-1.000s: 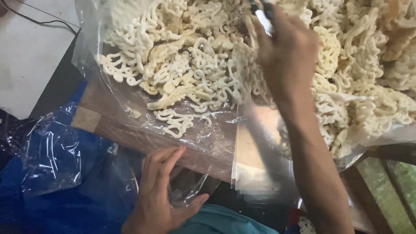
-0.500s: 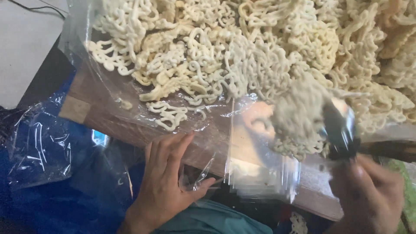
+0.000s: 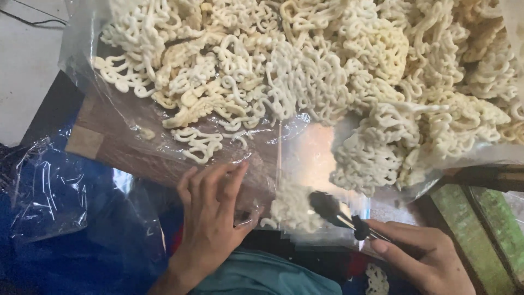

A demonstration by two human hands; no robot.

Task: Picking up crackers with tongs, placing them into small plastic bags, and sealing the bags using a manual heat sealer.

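Note:
A big heap of pale, curly noodle-shaped crackers (image 3: 305, 71) lies on a clear plastic sheet (image 3: 103, 104) over a wooden table (image 3: 125, 155). My right hand (image 3: 423, 257) grips black tongs (image 3: 335, 214) at the lower right. The tongs pinch one cracker (image 3: 292, 206) and hold it at a stack of small clear bags (image 3: 319, 164) on the table's near edge. My left hand (image 3: 210, 218) rests flat beside that stack, fingers spread, thumb on a clear bag (image 3: 252, 216).
Crumpled clear plastic (image 3: 49, 191) lies over blue cloth (image 3: 82, 262) at the lower left. A pale floor (image 3: 27, 65) with a black cable shows at the upper left. A green surface (image 3: 480, 229) lies at the lower right, teal clothing (image 3: 267, 276) below.
My right hand pulled back from the heap with the tongs and a cracker, then came down to the stack of small bags. My left hand shifted slightly up toward the stack.

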